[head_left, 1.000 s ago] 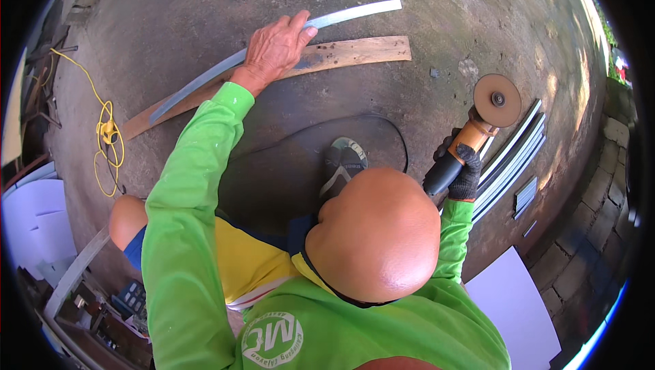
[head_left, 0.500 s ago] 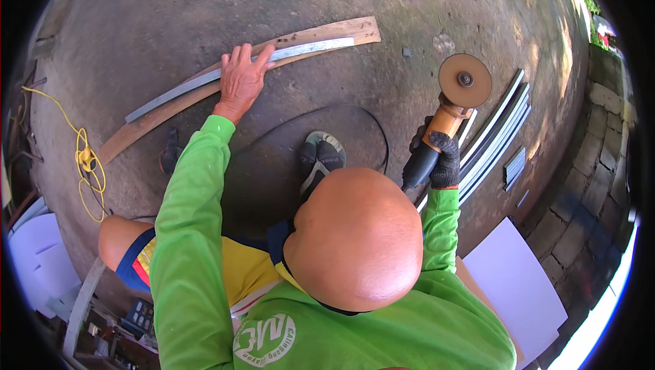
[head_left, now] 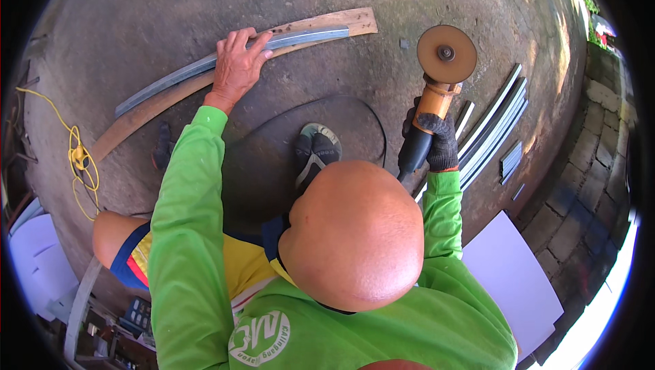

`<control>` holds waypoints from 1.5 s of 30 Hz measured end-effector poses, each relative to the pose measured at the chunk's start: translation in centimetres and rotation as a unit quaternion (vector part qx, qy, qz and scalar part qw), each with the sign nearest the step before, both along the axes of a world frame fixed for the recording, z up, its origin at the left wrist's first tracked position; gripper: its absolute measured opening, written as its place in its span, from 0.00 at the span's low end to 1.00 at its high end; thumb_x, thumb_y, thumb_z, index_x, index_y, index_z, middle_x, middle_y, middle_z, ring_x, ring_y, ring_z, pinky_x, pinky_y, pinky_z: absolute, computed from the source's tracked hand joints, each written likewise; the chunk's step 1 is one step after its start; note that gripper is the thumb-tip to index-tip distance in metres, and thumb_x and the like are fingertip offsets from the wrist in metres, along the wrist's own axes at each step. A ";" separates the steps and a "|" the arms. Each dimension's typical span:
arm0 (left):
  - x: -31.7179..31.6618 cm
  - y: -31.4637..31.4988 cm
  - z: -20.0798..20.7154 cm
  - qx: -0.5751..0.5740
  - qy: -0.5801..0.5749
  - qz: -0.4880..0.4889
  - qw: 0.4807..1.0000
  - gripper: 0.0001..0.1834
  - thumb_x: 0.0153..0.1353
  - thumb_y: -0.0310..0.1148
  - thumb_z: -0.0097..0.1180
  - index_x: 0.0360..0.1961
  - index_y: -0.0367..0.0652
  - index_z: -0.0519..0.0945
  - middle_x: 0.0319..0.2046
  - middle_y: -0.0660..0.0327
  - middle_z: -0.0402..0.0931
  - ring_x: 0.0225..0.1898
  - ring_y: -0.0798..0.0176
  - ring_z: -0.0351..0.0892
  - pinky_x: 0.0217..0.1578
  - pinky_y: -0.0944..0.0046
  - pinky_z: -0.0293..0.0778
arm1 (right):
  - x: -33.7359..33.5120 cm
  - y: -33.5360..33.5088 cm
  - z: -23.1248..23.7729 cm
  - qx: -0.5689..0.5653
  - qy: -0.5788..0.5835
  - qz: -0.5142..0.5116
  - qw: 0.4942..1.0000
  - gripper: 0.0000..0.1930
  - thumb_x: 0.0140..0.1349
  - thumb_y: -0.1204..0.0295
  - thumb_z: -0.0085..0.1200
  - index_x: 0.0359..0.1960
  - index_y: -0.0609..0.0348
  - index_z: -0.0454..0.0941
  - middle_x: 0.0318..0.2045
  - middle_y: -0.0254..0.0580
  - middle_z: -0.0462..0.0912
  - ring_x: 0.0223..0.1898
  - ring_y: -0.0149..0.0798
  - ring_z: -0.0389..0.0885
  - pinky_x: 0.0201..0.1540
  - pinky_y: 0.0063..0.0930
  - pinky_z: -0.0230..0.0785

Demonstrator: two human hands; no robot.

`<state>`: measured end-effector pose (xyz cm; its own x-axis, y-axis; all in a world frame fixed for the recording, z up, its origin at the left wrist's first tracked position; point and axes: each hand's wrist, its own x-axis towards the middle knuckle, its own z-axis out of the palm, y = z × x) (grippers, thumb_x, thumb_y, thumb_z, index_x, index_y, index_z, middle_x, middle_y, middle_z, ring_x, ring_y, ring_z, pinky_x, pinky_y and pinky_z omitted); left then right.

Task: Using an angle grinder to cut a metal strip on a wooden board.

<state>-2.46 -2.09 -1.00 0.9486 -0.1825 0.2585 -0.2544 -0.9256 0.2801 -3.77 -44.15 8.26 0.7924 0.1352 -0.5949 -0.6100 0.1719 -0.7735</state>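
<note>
My bare left hand grips a long grey metal bar, fingers over its far side and thumb at its near side. Beneath the bar lies a wooden plank on the concrete floor; the bar's right end stops short of the plank's. A dark glove covers my right hand, which is wrapped round an orange and black angle grinder. Its brown cutting disc points away from me and stands apart from the bar. Whether the disc spins cannot be told.
Several metal bars lie to the right, with short cut pieces beside them. A dark cable curves over the floor. On the left is a yellow cord, near a dark glove. A block wall borders the right side.
The grinder has shifted left and farther away. The bar under my left hand shows a duller grey face than before, as if turned. The whole view has shifted slightly.
</note>
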 end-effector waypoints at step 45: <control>-2.5 1.4 -2.8 -0.087 -0.057 0.091 0.990 0.19 0.57 0.37 0.68 0.50 0.51 0.86 0.44 0.66 0.80 0.50 0.59 0.76 0.49 0.56 0.69 | 11.4 3.8 -0.8 -0.282 -0.046 0.378 0.881 0.27 0.44 0.65 0.77 0.44 0.64 0.81 0.32 0.42 0.86 0.31 0.35 0.85 0.37 0.31 0.80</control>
<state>-4.99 -0.70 -3.84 0.9244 0.0447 0.3787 -0.1279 -0.8992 0.4184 7.67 -40.40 7.50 0.6518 0.3477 -0.6741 -0.3155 -0.6839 -0.6578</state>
